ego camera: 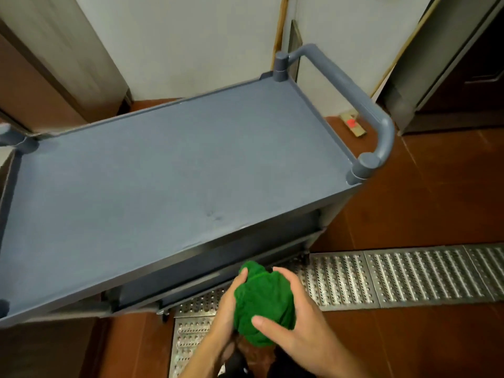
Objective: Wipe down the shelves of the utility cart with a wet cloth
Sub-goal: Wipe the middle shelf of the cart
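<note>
A grey-blue utility cart (174, 165) stands in front of me, its bare top shelf filling the middle of the view. Lower shelves (218, 257) show dimly under the near edge. A bunched green cloth (263, 301) is held below the cart's near right corner, over the floor. My left hand (227, 306) grips its left side and my right hand (297, 320) wraps its right side. Neither hand touches the cart.
The cart's tubular handle (351, 96) rises at its right end. A perforated metal drain grate (381, 276) runs across the red tile floor beneath my hands. White walls and a dark door (469, 69) stand behind. A small cardboard piece (351, 124) lies near the wall.
</note>
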Demonstrator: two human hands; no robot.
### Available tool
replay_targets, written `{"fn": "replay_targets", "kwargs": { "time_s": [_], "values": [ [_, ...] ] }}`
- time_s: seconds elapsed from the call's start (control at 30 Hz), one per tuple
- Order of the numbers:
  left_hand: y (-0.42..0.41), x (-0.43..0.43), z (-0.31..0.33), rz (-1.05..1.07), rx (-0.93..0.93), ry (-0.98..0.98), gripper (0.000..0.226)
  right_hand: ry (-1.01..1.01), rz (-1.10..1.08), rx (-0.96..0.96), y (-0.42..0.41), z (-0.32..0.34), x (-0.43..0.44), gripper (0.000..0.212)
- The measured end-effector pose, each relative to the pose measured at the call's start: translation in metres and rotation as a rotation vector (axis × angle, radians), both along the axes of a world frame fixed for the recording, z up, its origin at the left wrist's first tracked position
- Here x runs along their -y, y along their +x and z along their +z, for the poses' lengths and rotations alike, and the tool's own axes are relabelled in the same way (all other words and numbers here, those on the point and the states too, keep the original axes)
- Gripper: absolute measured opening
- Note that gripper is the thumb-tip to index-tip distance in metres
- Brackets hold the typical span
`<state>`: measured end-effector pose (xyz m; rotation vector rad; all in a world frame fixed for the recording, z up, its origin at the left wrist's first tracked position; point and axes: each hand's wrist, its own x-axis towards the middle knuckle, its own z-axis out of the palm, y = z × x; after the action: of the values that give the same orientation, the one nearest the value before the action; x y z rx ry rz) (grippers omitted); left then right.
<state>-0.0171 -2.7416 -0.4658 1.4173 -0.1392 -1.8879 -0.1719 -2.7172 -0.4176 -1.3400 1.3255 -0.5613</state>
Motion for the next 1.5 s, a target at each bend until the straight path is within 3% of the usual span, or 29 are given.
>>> {"fn": "replay_targets", "kwargs": {
  "time_s": [0.13,0.23,0.33,0.53,0.6,0.77,0.83,0.93,1.0,1.07,1.13,1.23,1.33,1.43,1.5],
  "values": [
    [0.012,0.001,-0.058,0.041,0.083,0.029,0.057,-0.095,-0.050,-0.070,0.003,-0.062,-0.003,0.073],
    [0.020,0.012,-0.093,0.087,0.180,-0.105,0.042,-0.224,-0.089,-0.066,0.008,-0.109,0.015,0.064],
    [0.031,0.023,-0.122,0.069,0.244,-0.326,0.046,-0.356,-0.190,-0.014,0.016,-0.150,0.038,0.055],
    [0.062,0.045,-0.195,-0.173,0.579,-0.804,0.135,-0.546,-0.288,0.103,0.038,-0.230,0.079,0.042],
    [0.063,0.050,-0.214,-0.285,0.693,-0.964,0.142,-0.617,-0.284,0.115,0.043,-0.252,0.090,0.041],
    [0.080,0.087,-0.258,-0.255,1.059,-1.277,0.080,-0.804,-0.219,0.060,0.056,-0.289,0.123,0.038],
    [0.091,0.095,-0.267,-0.247,1.178,-1.334,0.068,-0.858,-0.173,0.070,0.062,-0.300,0.129,0.036],
    [0.108,0.098,-0.263,-0.277,1.259,-1.310,0.069,-0.902,-0.089,0.102,0.071,-0.304,0.132,0.039],
    [0.126,0.100,-0.256,-0.295,1.167,-1.264,0.073,-0.907,-0.024,0.061,0.080,-0.295,0.139,0.046],
    [0.149,0.102,-0.244,-0.289,1.073,-1.266,0.072,-0.919,0.044,-0.057,0.091,-0.279,0.152,0.053],
    [0.176,0.104,-0.231,-0.293,1.095,-1.287,0.074,-0.966,0.149,-0.245,0.105,-0.259,0.168,0.053],
    [0.215,0.109,-0.217,-0.269,1.358,-1.220,0.082,-1.024,0.321,-0.494,0.130,-0.236,0.191,0.052],
    [0.252,0.112,-0.209,-0.282,1.624,-1.163,0.057,-1.112,0.348,-0.585,0.148,-0.228,0.214,0.047],
    [0.292,0.110,-0.204,-0.167,1.908,-1.097,0.029,-1.141,0.313,-0.659,0.157,-0.227,0.234,0.040],
    [0.320,0.106,-0.202,-0.104,2.039,-0.995,0.022,-1.136,0.336,-0.746,0.161,-0.231,0.247,0.037]
  ]
}}
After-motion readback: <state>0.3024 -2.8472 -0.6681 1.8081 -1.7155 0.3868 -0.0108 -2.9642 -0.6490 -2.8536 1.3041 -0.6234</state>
